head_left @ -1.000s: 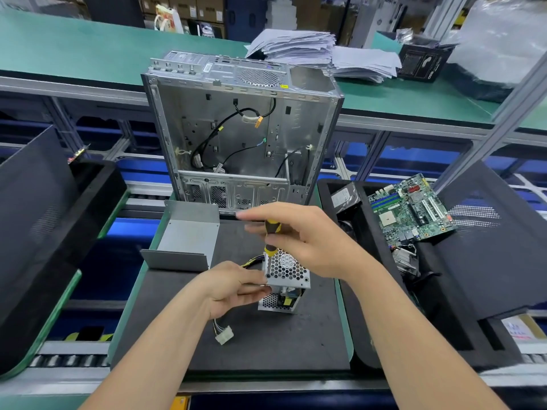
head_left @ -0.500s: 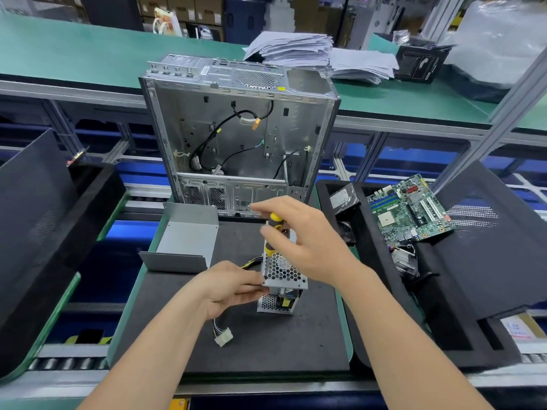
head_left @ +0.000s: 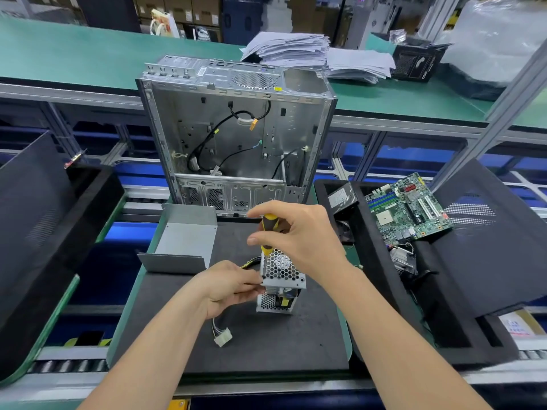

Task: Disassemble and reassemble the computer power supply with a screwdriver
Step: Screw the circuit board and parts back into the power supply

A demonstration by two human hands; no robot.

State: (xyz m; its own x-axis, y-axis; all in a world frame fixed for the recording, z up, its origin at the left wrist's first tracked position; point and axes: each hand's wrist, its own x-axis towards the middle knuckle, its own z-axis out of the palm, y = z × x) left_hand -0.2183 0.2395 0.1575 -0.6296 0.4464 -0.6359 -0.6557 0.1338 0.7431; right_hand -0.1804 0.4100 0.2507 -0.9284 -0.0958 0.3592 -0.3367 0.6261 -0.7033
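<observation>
Upright screwdriver (head_left: 270, 224) gripped in right hand (head_left: 302, 235), tip down to PSU (head_left: 284, 272) at 6 o'clock; left hand (head_left: 228, 287) pinches the 9 o'clock edge.

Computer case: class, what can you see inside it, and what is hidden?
Inside the computer case, black cables and an orange connector lie against bare metal. Whatever sits behind its perforated lower panel is covered.

Backed by a long green bench (head_left: 88, 54) heaped with loose papers (head_left: 290, 50), framed by a grey metal post (head_left: 503, 110), with what may be cardboard boxes (head_left: 183, 7) shelved beyond.
</observation>
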